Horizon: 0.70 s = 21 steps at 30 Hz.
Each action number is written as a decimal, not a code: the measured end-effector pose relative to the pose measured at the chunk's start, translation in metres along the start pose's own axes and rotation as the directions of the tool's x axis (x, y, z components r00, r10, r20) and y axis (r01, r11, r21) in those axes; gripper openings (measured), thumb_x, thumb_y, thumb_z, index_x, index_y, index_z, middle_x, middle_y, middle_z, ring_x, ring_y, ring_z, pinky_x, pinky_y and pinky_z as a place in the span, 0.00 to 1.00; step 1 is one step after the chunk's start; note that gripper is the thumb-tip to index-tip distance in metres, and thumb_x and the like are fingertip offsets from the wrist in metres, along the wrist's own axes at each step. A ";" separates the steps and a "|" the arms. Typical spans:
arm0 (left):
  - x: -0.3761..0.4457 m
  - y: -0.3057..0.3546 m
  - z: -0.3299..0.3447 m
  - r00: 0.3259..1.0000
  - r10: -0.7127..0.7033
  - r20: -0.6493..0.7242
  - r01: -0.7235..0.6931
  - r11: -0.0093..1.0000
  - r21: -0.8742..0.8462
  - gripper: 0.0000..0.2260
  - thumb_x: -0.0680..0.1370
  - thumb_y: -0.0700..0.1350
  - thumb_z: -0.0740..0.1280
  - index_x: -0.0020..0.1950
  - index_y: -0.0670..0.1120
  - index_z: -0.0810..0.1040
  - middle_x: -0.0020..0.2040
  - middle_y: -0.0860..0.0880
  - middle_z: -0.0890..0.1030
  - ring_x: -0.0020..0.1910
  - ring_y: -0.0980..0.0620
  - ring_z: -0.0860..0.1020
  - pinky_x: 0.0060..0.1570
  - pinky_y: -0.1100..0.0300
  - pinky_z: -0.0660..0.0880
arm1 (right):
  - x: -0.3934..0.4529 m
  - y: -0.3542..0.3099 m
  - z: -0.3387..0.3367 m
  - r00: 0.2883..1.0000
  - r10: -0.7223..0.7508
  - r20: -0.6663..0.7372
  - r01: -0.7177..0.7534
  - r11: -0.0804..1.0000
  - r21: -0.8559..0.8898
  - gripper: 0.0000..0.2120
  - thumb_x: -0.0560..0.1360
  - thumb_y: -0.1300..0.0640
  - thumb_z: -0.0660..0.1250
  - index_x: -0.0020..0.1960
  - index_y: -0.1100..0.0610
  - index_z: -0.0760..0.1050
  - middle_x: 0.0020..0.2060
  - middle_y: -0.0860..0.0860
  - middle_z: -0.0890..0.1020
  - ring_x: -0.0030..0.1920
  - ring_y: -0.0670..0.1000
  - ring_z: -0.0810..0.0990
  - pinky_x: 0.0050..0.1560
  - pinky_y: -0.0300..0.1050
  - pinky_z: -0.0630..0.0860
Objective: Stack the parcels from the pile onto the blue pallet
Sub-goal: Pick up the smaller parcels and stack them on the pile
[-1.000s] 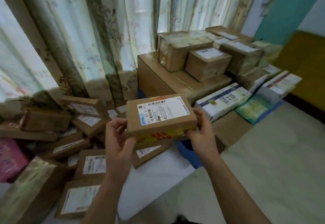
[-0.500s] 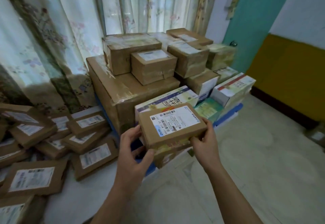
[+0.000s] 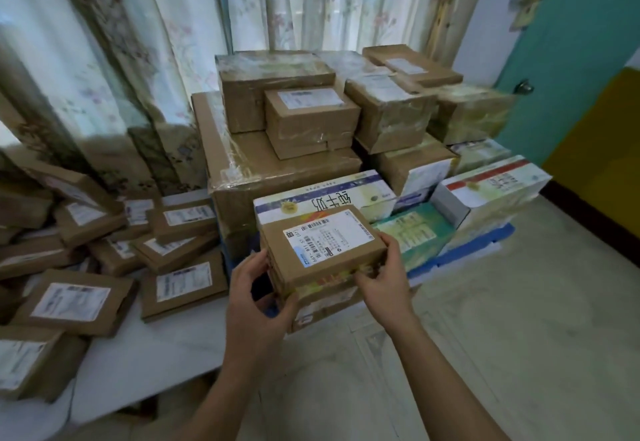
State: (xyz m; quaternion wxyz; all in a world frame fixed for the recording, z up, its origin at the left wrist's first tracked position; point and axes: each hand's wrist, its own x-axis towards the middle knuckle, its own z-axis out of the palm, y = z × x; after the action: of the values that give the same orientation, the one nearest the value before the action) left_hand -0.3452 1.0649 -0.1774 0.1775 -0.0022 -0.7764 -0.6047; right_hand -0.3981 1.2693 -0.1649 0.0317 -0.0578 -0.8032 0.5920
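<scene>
Curtains (image 3: 145, 70) hang across the back, from nine to one o'clock of your view. Below them at twelve o'clock the stack of parcels (image 3: 294, 149) sits on the blue pallet (image 3: 474, 250), whose edge shows at three o'clock of the box you hold. At nine o'clock the pile (image 3: 104, 253) of flat brown parcels lies spread over a white sheet (image 3: 149, 354). The big carton (image 3: 239, 177) carries smaller boxes on top. At centre you hold the labelled box (image 3: 322, 243), just in front of the white printed box (image 3: 332, 194). Your left hand (image 3: 256, 302) grips its near-left corner; your right hand (image 3: 384, 281) grips its right end, fingers curled round the edge.
</scene>
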 end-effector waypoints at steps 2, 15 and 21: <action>-0.001 0.003 0.010 1.000 0.015 0.014 -0.015 1.000 0.009 0.37 0.72 0.37 0.78 0.71 0.65 0.67 0.71 0.56 0.70 0.71 0.59 0.70 0.58 0.55 0.81 | 0.001 0.003 -0.009 0.999 0.000 -0.040 0.000 1.000 0.005 0.32 0.76 0.66 0.71 0.71 0.42 0.63 0.60 0.34 0.75 0.61 0.38 0.74 0.59 0.34 0.74; 0.036 0.032 0.132 0.984 0.012 0.175 -0.003 0.999 -0.051 0.34 0.72 0.40 0.79 0.74 0.56 0.70 0.72 0.58 0.70 0.71 0.62 0.70 0.58 0.77 0.70 | 0.034 0.009 -0.116 0.950 -0.030 -0.311 -0.010 0.992 -0.127 0.35 0.74 0.67 0.69 0.74 0.45 0.62 0.61 0.44 0.77 0.57 0.41 0.78 0.52 0.36 0.77; 0.046 0.026 0.192 0.993 -0.009 0.117 0.007 1.000 0.014 0.33 0.72 0.38 0.78 0.73 0.53 0.70 0.72 0.57 0.67 0.72 0.62 0.67 0.62 0.59 0.79 | 0.078 0.036 -0.157 0.961 -0.068 -0.268 0.020 0.983 -0.180 0.36 0.73 0.65 0.74 0.74 0.45 0.64 0.67 0.48 0.73 0.67 0.50 0.74 0.67 0.58 0.77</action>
State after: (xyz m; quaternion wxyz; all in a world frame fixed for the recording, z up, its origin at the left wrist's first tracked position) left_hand -0.4356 1.2424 -0.1799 0.1294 -0.0331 -0.7895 -0.5990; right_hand -0.4550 1.4382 -0.1537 0.1502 -0.1236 -0.8413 0.5043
